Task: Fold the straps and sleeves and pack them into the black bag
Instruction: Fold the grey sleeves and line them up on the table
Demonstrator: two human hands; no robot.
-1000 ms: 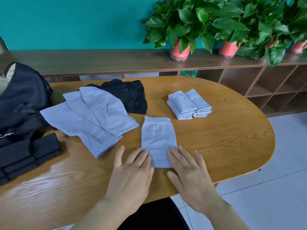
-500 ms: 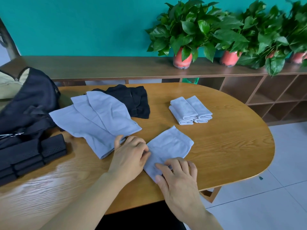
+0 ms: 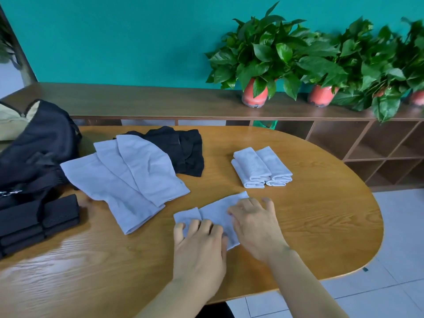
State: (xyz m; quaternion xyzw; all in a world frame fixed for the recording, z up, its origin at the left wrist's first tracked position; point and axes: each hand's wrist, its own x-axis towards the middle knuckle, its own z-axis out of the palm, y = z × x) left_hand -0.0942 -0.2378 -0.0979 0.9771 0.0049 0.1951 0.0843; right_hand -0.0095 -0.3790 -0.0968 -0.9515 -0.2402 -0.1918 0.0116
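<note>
Left hand is pressing, fingers laid flat, on the grey sleeve lying on the table just short of the folded pile, its long axis slanting pileward, while the right hand, fingers spread, is covering the pileward end.

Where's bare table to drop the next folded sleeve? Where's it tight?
Free: right end of the table, between the folded grey stack and the rounded edge; also the near-left corner, in front of the black straps. Tight: left side, where bag, straps and flat grey sleeves crowd together.
</note>
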